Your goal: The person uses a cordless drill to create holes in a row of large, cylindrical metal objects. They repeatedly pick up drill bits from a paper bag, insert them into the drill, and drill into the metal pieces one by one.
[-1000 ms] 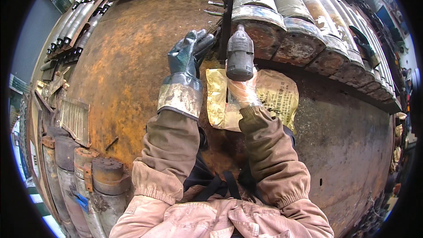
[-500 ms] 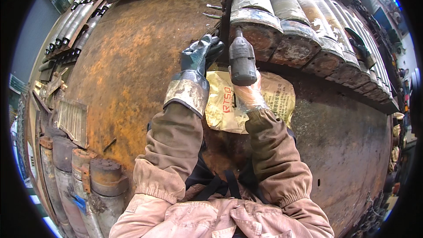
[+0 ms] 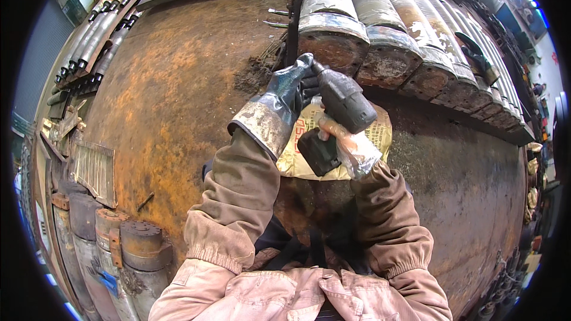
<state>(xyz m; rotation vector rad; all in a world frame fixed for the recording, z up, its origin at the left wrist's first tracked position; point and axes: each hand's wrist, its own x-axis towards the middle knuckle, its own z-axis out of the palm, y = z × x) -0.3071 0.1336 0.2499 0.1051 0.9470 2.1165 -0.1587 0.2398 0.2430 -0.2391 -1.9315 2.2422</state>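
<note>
My right hand, in a thin clear plastic glove, grips a black cordless impact wrench by its handle. The tool tilts, its nose up and to the left and its battery low beside the wrist. My left hand wears a dark, glossy rubber glove with a dirty pale cuff. Its fingers are curled closed at the tool's nose; whatever they may pinch is hidden. Beneath the tool lies a yellowish printed paper sack. Just beyond, the flanged end of a large metal cylinder faces me.
Several more thick cylinders run side by side to the far right. Thinner rods lie on a rack at far left. Upright rusty cylinders stand near left. A rusty steel plate spans the middle, with dark debris on it.
The wrench has swung away from the cylinder's end, back and tilting left. My left hand has moved right to meet its nose. The whole view has shifted slightly.
</note>
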